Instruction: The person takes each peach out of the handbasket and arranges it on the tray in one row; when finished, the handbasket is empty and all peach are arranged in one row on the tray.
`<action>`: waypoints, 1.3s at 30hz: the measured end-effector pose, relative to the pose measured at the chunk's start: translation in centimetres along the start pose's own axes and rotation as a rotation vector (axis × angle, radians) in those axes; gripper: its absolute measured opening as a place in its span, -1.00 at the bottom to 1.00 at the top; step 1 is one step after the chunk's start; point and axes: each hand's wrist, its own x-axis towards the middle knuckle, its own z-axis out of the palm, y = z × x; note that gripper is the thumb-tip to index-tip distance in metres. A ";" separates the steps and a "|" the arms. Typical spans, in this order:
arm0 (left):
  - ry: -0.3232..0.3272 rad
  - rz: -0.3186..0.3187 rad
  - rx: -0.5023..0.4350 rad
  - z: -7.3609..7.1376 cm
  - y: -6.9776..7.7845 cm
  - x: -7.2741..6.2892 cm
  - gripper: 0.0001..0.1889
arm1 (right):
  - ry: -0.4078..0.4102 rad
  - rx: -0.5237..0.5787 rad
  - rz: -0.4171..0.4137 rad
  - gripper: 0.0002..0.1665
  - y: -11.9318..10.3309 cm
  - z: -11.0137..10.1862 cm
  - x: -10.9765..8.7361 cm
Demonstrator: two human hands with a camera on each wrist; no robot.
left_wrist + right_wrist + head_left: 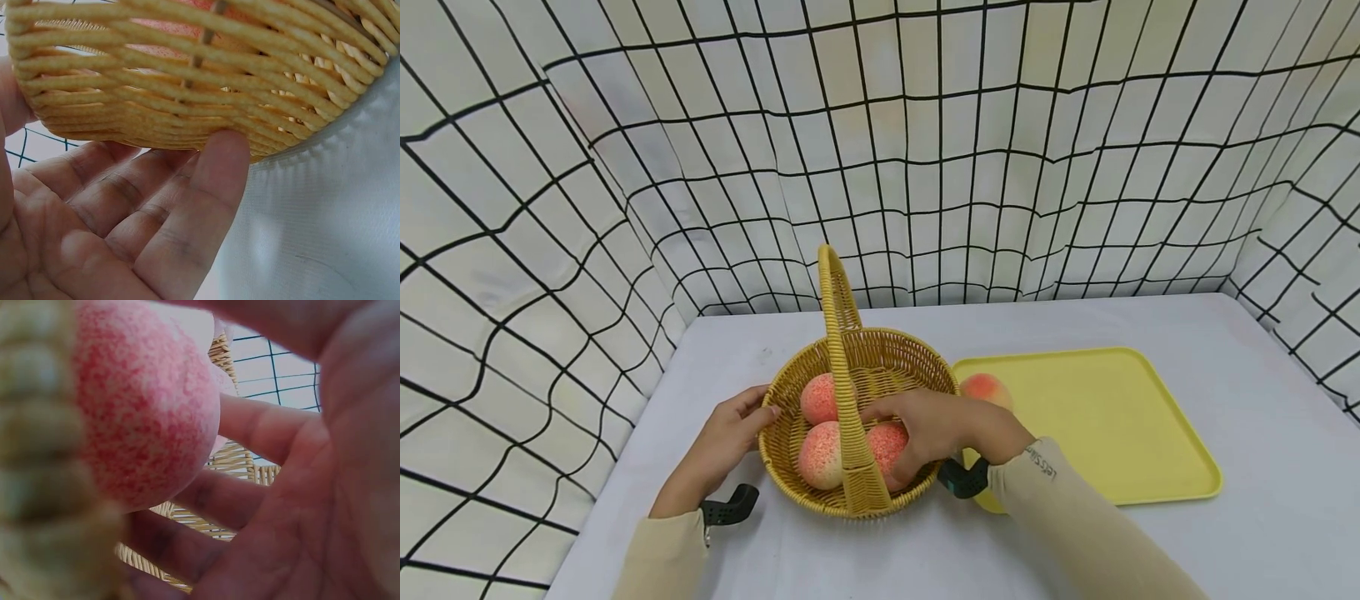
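Observation:
A yellow wicker basket [898,358] with a tall arched handle stands on the white table, with several pink-speckled peaches inside. My left hand [718,442] holds the basket's left side, thumb over the rim; in the left wrist view its fingers [219,181] lie against the underside of the weave. Inside the basket, right of the handle, my right hand [943,427] grips a peach [886,446] between thumb and fingers. The right wrist view shows that peach's speckled skin [147,412] close up, fingers curving behind it. Left of the handle lie an upper peach [818,398] and a lower peach [822,457].
To the right of the basket lies a yellow tray [1097,433], partly covered by my right forearm. Another peach [987,389] sits at its left end, behind my right wrist. White walls with black netting [925,183] enclose the table [820,558] at the back and sides.

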 end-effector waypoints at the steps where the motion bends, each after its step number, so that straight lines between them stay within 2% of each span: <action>1: 0.000 0.000 0.000 0.0 0.0 0.0 -0.46 | -0.006 -0.004 0.001 -0.12 0.0 0.0 0.0; 11: -0.002 0.000 0.000 0.0 0.0 0.0 -0.47 | -0.029 -0.060 0.069 -0.16 -0.4 0.0 0.2; 28: -0.003 -0.006 0.000 0.0 0.1 0.0 -0.47 | 0.025 -0.026 0.042 -0.28 0.0 0.2 -0.2; 39: -0.005 0.001 0.000 0.0 0.1 0.0 -0.46 | 0.075 0.026 0.025 -0.26 0.3 0.3 -0.4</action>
